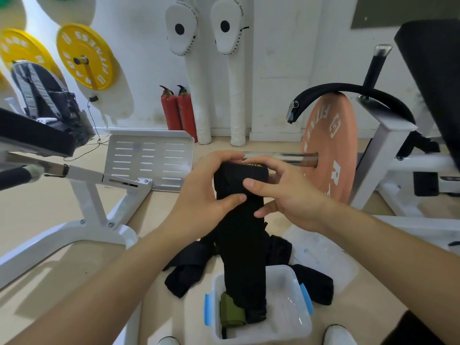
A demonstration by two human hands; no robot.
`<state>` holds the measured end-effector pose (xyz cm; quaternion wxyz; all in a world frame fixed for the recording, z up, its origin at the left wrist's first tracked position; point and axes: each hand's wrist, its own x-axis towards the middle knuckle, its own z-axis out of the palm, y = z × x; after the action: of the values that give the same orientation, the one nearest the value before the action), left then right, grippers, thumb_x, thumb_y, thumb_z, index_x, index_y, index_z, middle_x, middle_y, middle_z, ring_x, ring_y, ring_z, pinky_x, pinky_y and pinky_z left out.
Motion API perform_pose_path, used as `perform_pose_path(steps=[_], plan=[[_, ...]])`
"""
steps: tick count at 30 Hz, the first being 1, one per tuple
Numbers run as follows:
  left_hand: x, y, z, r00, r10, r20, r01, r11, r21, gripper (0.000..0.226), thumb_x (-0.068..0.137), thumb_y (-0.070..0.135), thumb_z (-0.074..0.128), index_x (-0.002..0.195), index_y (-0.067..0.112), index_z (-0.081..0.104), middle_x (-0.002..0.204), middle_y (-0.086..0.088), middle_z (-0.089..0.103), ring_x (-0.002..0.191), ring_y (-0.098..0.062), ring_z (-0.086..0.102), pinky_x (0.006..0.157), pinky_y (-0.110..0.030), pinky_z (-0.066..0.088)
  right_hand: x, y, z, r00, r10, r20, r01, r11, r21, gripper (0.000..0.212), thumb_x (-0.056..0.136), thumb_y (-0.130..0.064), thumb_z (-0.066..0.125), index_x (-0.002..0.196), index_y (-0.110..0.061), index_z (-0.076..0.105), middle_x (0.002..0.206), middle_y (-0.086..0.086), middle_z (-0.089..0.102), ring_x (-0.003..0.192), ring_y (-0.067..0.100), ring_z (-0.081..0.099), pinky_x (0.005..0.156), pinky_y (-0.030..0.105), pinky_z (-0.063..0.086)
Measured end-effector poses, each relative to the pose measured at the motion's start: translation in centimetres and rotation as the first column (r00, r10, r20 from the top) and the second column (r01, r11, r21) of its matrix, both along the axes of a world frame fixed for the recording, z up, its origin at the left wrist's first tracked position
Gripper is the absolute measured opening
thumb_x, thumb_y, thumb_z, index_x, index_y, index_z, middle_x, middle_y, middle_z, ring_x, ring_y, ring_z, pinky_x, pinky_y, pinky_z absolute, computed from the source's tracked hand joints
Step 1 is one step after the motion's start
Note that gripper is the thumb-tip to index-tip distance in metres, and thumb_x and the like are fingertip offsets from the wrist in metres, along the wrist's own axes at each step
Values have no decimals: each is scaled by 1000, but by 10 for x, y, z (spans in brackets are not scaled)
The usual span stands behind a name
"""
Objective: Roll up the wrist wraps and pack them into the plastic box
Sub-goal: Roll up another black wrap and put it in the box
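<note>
A long black wrist wrap (242, 247) hangs from both hands, its top end partly rolled. My left hand (209, 192) grips the roll from the left, thumb pressed on its front. My right hand (281, 192) grips it from the right, thumb on the front too. The wrap's lower end dangles into the clear plastic box (296, 317) with blue clips, which sits on the floor below. A green rolled wrap (231, 313) lies inside the box. More black wraps (186, 272) lie loose on the floor beside the box, left and right.
A white machine frame (99, 220) and perforated footplate (149, 158) stand to the left. A pink weight plate (328, 155) on a steel bar stands at right. Two red fire extinguishers (178, 110) lean at the far wall. White shoes (341, 334) show at the bottom edge.
</note>
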<state>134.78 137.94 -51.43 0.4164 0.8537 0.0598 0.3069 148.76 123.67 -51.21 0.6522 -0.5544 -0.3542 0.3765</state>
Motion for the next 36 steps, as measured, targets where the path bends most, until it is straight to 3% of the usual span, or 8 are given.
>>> perform_pose_path(steps=[2, 4, 9, 14, 21, 28, 32, 36], plan=[[1, 0, -1, 998, 53, -22, -53, 999, -10, 69, 78, 10, 86, 135, 36, 55, 123, 23, 60, 119, -3, 57, 92, -32, 54, 0, 1, 0, 999, -30, -13, 30, 999, 22, 43, 84, -9, 75, 125, -18, 64, 117, 14, 65, 93, 25, 74, 59, 33, 61], [2, -1, 1, 991, 71, -110, -90, 980, -179, 69, 79, 15, 86, 136, 38, 53, 126, 14, 60, 116, -8, 61, 84, -37, 61, 0, 2, -1, 998, -67, 19, 66, 996, 60, 41, 84, 0, 75, 121, -15, 66, 118, 16, 63, 94, 28, 74, 64, 34, 62], [-3, -2, 12, 947, -140, -291, -86, 759, -646, 42, 90, 30, 76, 129, 23, 63, 125, -7, 68, 111, -24, 69, 72, -38, 62, 2, 4, -7, 948, -150, 280, 107, 981, 163, 44, 80, 9, 78, 116, -13, 67, 112, 9, 67, 106, 26, 69, 82, 40, 62], [-5, -3, 19, 926, -209, -313, -96, 673, -734, 46, 82, 51, 70, 118, 23, 73, 106, -5, 71, 92, -22, 76, 73, -36, 62, -4, 7, -10, 852, -155, 500, 77, 982, 174, 49, 76, 12, 78, 112, -21, 66, 105, -9, 70, 109, 17, 65, 92, 43, 59], [-5, 5, 14, 955, -210, -210, -48, 588, -807, 30, 93, 26, 70, 119, 10, 73, 103, -3, 77, 99, -16, 75, 77, -27, 61, -4, 6, -9, 872, -61, 486, 36, 997, 61, 54, 76, 8, 81, 122, -14, 62, 115, -3, 65, 111, 20, 65, 84, 46, 62], [-8, 14, 12, 985, -136, -102, 19, 684, -729, 54, 76, 15, 84, 125, 3, 63, 116, -12, 71, 104, -24, 75, 87, -33, 61, 2, 0, 0, 992, 118, -52, -124, 982, -144, 47, 82, -31, 71, 127, -17, 65, 122, 10, 67, 103, 26, 71, 81, 48, 60], [-9, 16, 4, 993, -29, -112, -15, 930, -368, 48, 71, 19, 93, 114, 24, 70, 112, -2, 72, 106, -20, 71, 90, -36, 61, -1, 0, 2, 982, 139, -132, -159, 975, -155, 48, 84, -38, 66, 127, -16, 67, 123, 12, 65, 105, 28, 69, 80, 44, 60], [-7, 15, -2, 999, -8, -38, 3, 990, -138, 50, 72, 24, 93, 114, 33, 69, 109, 14, 71, 110, -14, 67, 88, -41, 62, -1, 2, 1, 979, 105, -176, -125, 987, -104, 50, 83, -32, 69, 128, -13, 65, 119, 10, 64, 105, 26, 68, 72, 36, 61]])
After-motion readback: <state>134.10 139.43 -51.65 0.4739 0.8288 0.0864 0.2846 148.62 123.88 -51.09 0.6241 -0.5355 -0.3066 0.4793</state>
